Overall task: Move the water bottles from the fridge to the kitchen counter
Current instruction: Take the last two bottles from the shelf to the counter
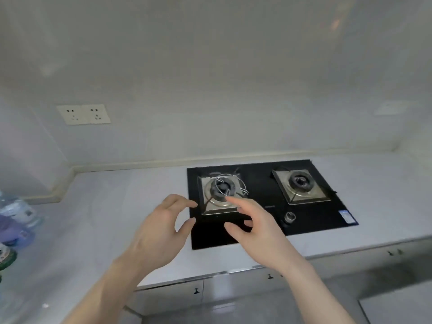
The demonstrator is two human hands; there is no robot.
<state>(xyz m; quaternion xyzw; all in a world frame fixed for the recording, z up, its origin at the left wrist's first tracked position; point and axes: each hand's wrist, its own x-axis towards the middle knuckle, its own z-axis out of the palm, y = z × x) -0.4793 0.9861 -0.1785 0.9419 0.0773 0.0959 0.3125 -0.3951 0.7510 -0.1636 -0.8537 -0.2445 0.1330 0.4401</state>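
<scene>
Several water bottles [16, 220] stand blurred at the far left edge of the white kitchen counter [105, 218], partly cut off by the frame. My left hand [159, 232] hovers above the counter beside the hob, fingers apart and empty. My right hand [254, 228] is raised over the front of the hob, fingers spread and holding nothing. Both hands are well to the right of the bottles. The fridge is not in view.
A black two-burner gas hob [327, 220] is set into the counter, with a wire ring on its left burner [222, 190] and a knob [289, 216] near the front. Two wall sockets [83, 114] sit on the backsplash. Cabinet doors [177, 293] lie below the counter edge.
</scene>
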